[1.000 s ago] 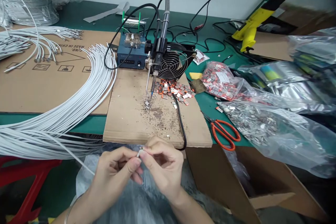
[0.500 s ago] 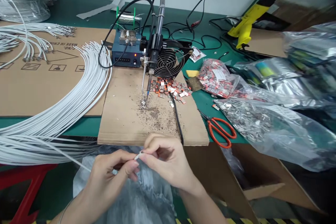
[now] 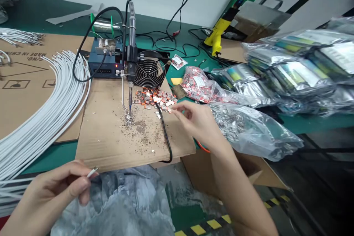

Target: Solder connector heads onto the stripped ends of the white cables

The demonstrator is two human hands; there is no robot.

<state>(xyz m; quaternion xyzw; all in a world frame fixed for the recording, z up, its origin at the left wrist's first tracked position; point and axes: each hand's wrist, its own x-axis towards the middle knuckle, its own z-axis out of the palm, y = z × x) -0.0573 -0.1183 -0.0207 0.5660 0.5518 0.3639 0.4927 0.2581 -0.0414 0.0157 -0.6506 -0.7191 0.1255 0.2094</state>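
Note:
My left hand (image 3: 59,188), low at the left, pinches a white cable (image 3: 91,172) just behind its end. Short bare wire tips stick out past the thumb and finger. My right hand (image 3: 197,120) reaches over the cardboard mat to the right edge of a pile of orange and silver USB connectors (image 3: 155,97). Its thumb and forefinger come together there; what lies between them is too small to make out. Left of the pile, a soldering iron (image 3: 131,62) is clamped upright, tip down, above scattered solder bits (image 3: 128,118).
A cardboard mat (image 3: 110,143) lies under the iron. Behind stand a blue solder station (image 3: 103,66), a solder spool (image 3: 102,25) and a fan (image 3: 149,73). White cables (image 3: 55,99) fan out left. Bags of connectors (image 3: 199,83) and metal shells (image 3: 229,121) lie right, with orange-handled scissors (image 3: 203,146) partly hidden.
My right hand has left the cable end and moved up and right to the connector pile. My left hand keeps the cable, now lower left. The camera view has turned right.

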